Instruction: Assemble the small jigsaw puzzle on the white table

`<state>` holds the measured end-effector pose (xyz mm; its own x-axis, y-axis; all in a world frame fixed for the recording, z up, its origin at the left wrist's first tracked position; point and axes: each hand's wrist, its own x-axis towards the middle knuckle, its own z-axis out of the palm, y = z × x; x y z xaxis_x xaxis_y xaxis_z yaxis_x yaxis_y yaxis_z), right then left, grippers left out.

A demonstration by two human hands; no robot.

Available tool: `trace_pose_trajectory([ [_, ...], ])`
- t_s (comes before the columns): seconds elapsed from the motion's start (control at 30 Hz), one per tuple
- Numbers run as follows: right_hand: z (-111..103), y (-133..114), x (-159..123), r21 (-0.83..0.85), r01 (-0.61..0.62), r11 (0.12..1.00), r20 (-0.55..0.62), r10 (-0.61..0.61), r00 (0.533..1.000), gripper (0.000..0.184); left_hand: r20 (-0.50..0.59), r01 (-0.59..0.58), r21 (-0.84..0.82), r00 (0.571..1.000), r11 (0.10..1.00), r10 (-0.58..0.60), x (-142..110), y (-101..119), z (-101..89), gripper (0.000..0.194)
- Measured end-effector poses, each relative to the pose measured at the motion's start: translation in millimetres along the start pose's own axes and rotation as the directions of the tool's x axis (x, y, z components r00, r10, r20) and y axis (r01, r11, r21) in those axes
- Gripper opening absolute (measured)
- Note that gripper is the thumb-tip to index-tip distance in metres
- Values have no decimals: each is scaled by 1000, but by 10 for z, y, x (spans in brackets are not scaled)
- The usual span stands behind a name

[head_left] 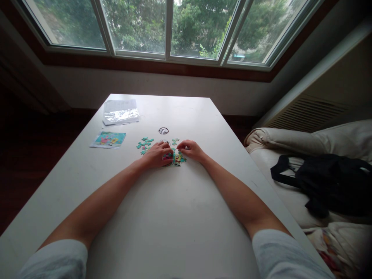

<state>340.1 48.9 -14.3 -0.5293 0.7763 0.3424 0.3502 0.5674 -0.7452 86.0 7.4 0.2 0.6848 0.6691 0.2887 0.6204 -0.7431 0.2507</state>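
Observation:
A partly joined jigsaw puzzle [176, 159] with a colourful cartoon picture lies on the white table in front of me. My left hand [158, 155] rests over its left side, thumb and fingers apart, covering part of the picture. At the puzzle's upper right, my right hand [190, 150] has its fingers bent together in a pinch at a small puzzle piece, mostly hidden by the fingertips. Several loose teal puzzle pieces [144, 144] are spread beyond my left hand. A few more pieces [175, 142] lie just beyond the puzzle, between my hands.
A printed cartoon picture sheet [109, 140] lies to the left on the table [174, 217]. Behind it are papers with a shiny clear plastic bag [121, 112]. A round dark-rimmed object [163, 131] sits past the pieces. On the right, a pale sofa [279, 139] holds a black bag [331, 182].

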Motion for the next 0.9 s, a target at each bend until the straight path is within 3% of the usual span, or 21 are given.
trace_pose_trajectory([
  [0.4,-41,11,5,-3,-2,1000,25,2,1000,17,-5,21,35,1000,999,-21,-11,-27,-12,22],
  [0.7,-91,4,-28,35,-30,999,184,23,983,18,-1,18,42,1000,999,-18,-3,-40,-19,24],
  [0.9,-40,-31,-33,16,-13,1000,148,10,989,17,-23,36,39,999,999,-35,0,-44,3,23],
])
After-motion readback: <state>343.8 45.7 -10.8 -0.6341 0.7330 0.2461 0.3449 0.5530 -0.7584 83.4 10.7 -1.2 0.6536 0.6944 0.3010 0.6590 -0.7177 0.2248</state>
